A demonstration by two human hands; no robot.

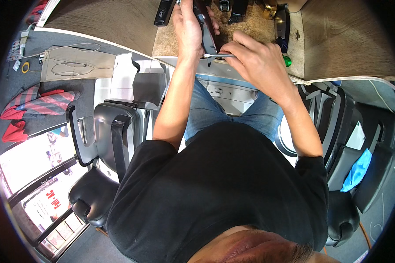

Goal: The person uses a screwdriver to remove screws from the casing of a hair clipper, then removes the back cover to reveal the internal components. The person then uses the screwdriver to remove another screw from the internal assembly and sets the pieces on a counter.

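My left hand [188, 33] is wrapped round a dark maroon hair clipper [208, 38] at the top middle. The clipper's near end points toward me over the edge of the worktop. My right hand [258, 61] comes in from the right, its thumb and fingers closed on a thin silver metal tool [217, 55]. That tool lies across the clipper's near end and appears to touch it. Its exact kind is not clear. A small dark piece [209, 62] shows just below the tool's tip.
On the brown worktop [171, 41] lie a black clipper [164, 12], another black device [238, 11], a gold item [267, 8] and a dark trimmer [282, 25]. A green object [287, 61] sits beside my right wrist. Black salon chairs [118, 127] stand on both sides.
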